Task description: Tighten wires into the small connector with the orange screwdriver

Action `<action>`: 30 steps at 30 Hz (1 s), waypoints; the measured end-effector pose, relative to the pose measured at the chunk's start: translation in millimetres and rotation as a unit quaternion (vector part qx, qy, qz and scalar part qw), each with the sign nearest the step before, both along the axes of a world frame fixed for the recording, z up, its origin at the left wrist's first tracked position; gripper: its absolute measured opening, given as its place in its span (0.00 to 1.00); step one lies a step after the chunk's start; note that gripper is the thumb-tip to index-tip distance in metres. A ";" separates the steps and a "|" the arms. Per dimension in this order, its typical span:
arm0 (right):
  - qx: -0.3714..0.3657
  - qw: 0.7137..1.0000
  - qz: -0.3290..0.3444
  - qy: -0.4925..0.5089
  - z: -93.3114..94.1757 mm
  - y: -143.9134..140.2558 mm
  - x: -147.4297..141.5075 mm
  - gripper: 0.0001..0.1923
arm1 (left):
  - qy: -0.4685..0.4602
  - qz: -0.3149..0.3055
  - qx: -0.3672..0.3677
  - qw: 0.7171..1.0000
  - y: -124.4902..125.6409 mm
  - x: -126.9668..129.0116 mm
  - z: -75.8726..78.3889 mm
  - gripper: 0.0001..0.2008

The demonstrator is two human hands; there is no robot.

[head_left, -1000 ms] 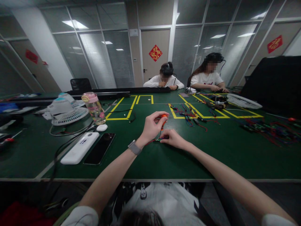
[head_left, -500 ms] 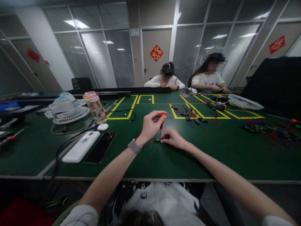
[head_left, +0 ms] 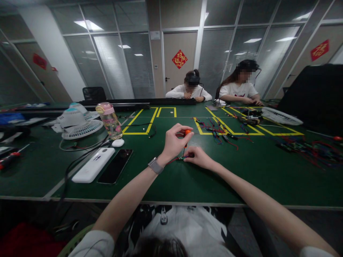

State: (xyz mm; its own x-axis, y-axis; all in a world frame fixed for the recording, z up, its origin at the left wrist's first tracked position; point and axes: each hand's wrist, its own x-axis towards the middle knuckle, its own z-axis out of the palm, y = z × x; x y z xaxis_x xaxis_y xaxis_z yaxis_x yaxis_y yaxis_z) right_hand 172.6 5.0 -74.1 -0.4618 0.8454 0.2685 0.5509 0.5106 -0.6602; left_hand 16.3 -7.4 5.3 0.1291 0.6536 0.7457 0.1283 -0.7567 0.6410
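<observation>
Fingers of the left hand (head_left: pixel 174 142) pinch the orange handle of a small screwdriver (head_left: pixel 186 137), which stands nearly upright with its tip down on a little circuit board (head_left: pixel 181 158). That grip is narrow, closed on the handle between thumb and fingertips. The right hand (head_left: pixel 197 157) lies low on the green bench (head_left: pixel 187 182), its fingertips pressed on the board, a closed grip that pins the board flat. Thin red wires trail from the board toward the left wrist, which wears a watch (head_left: pixel 155 165).

The one clear container is a transparent bottle (head_left: pixel 109 120) with a pink lid, standing upright left of the yellow tape lines (head_left: pixel 139 123); it holds pale liquid with pinkish bits in it, though what they are cannot be told. Just beside it lie a white earbud case (head_left: pixel 117 143), a dark phone (head_left: pixel 115 166) face up and a white power bank (head_left: pixel 93 165), the last two side by side. A white desk fan (head_left: pixel 80 125) rests further left, tilted face up.

Beyond the hands, loose bundles of red and black wired parts (head_left: pixel 214 131) lie inside a yellow-taped box. Two other people (head_left: pixel 214 91) sit at the far edge of the bench, hands on their own work.
</observation>
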 end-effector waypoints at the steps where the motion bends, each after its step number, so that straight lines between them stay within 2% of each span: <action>1: 0.000 1.000 0.000 0.000 -0.3 0.2 0.0 0.04 | -0.001 0.000 0.002 1.000 -0.1 0.1 0.1 0.04; 12: 0.014 1.000 -0.014 0.005 -2.0 -2.3 0.1 0.05 | 0.015 0.080 0.069 0.994 -0.4 -11.8 -6.3 0.04; 16: 0.007 1.000 -0.008 0.012 -3.5 -0.9 1.0 0.05 | 0.052 0.025 0.060 0.997 1.2 -17.3 -4.0 0.10; 21: 0.021 1.000 -0.004 0.003 -2.7 -3.3 0.0 0.04 | 0.036 -0.141 -0.029 0.989 1.1 -16.1 -1.0 0.13; 23: 0.030 1.000 -0.002 -0.002 -1.5 -5.0 -0.6 0.04 | 0.013 -0.180 -0.069 0.981 1.9 -14.8 -2.5 0.14; 30: 0.033 0.999 -0.010 -0.003 -1.1 -6.0 -1.6 0.04 | -0.037 -0.178 -0.100 0.978 5.8 -12.5 -4.9 0.12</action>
